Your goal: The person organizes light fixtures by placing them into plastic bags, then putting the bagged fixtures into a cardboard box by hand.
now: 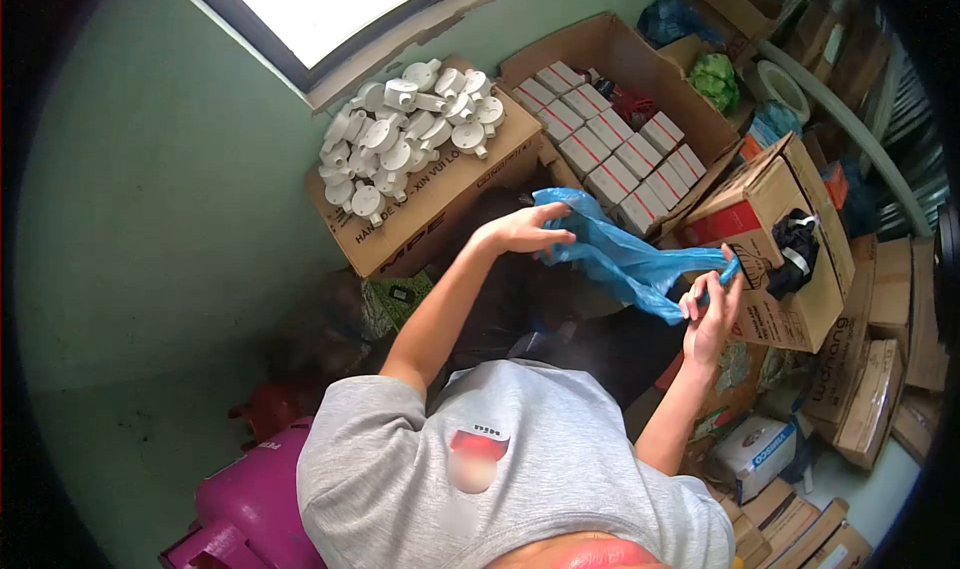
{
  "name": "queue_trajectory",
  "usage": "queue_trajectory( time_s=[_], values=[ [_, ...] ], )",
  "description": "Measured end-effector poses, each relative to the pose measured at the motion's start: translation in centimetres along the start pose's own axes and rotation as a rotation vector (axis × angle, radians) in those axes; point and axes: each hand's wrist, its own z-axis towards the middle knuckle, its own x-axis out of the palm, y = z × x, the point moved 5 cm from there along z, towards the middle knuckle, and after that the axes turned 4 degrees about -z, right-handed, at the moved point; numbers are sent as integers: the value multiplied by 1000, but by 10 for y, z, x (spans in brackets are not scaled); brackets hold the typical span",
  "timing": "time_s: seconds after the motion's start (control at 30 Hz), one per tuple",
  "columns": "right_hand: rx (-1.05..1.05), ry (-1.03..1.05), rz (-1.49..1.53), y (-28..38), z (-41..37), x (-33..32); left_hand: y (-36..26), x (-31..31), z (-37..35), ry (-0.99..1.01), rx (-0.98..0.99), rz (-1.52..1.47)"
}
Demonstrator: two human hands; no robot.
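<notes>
Pale green walls (150, 139) filled the upper left. Near the frame's centre, the left hand (522, 231) and right hand (710, 314) pinched a crumpled blue plastic bag (630, 259); uneven pulling could have torn it.

Far left: carton (400, 254), its top mostly taken up by piled white fittings (395, 144); bare strip along the near edge, reachable from above. Window (310, 9) and green wall (150, 219) bound that side.
Far centre: open carton (690, 89), raised walls around small boxes (590, 144); entry over the rim.
Centre: blue bag (625, 259), stretched from left hand (525, 231) to right hand (712, 314), barring the direct line between them.
Right: printed carton (785, 319), black bundle (795, 254) on it; curved pipe (850, 119) beyond.
Near right: stacked cartons (865, 399), tightly packed.
Near left: magenta tank (255, 489); open air above it, beside the wall.
</notes>
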Motion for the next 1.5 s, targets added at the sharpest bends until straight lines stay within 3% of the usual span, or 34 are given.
queue_trajectory(
  time_s=[0.1, 0.17, 0.23, 0.27, 0.3, 0.4, 0.47, 0.63, 0.9, 1.1, 1.17, 1.3, 1.43, 1.5],
  values=[
    [-5, 30, 2, 13, -5, 10, 1, -33, -30, -169, 125, -204],
    [0, 58, -17, 17, -5, 11, 7, -67, -40, -440, 286, -241],
    [12, 91, -59, 21, -7, 14, 16, -103, -52, -851, 338, -108],
    [3, 135, -34, 22, -8, 17, 9, -118, -61, -1018, 332, 129],
    [1, 128, -34, 21, -8, 17, 7, -130, -62, -1096, 275, 227],
    [25, 182, -17, 11, -12, 28, 19, -153, -38, -1037, 189, 372],
    [42, 211, -37, 0, -16, 32, 25, -148, -23, -1078, 92, 760],
    [31, 215, -79, -26, -18, 31, 22, -138, -2, -1188, 28, 889],
    [80, 167, -110, -29, -20, 12, 31, -134, -11, -1162, -78, 767],
    [106, 163, -86, -28, -23, 9, 3, -110, -45, -1224, 177, 702],
    [128, 183, -132, -30, -23, 9, -24, -83, -61, -1106, 160, 271],
    [131, 161, -126, -30, -22, 10, -82, 8, -61, -678, 364, 61],
    [133, 199, -149, -28, -20, 14, -90, 85, -14, -323, 507, 197],
    [129, 208, -154, -25, -21, 16, -88, 111, 14, -245, 653, 354]
  ],
)
